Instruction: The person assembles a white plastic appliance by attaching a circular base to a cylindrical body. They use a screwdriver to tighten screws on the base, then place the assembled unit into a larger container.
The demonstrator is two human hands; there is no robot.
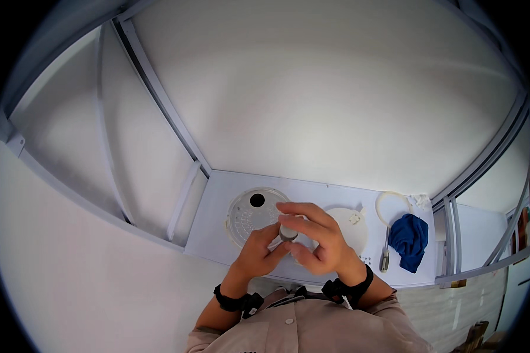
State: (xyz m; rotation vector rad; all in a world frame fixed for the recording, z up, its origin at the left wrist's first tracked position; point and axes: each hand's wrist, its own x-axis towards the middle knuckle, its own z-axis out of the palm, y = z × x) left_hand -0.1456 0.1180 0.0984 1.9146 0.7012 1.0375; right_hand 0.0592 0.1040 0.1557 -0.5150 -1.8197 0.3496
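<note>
A small round piece with a pale top and a darker grey rim [288,233] is between my two hands, above the front of the white table. My left hand [258,253] pinches it from the left with thumb and fingers. My right hand [324,238] curves over it from the right, fingers across its top and thumb low on its near side. Beyond my left hand lies a round, light grey perforated disc [238,219] with a black round spot. Partly behind my right hand is a flat white round disc [356,235] with a small fitting on it.
On the right of the table [312,187] lie a pale ring [378,207], a crumpled blue cloth [409,238], a screwdriver [385,260] and several small screws [365,260]. White crumpled material [420,202] sits in the far right corner. Grey frame bars [159,94] and pale panels enclose the table.
</note>
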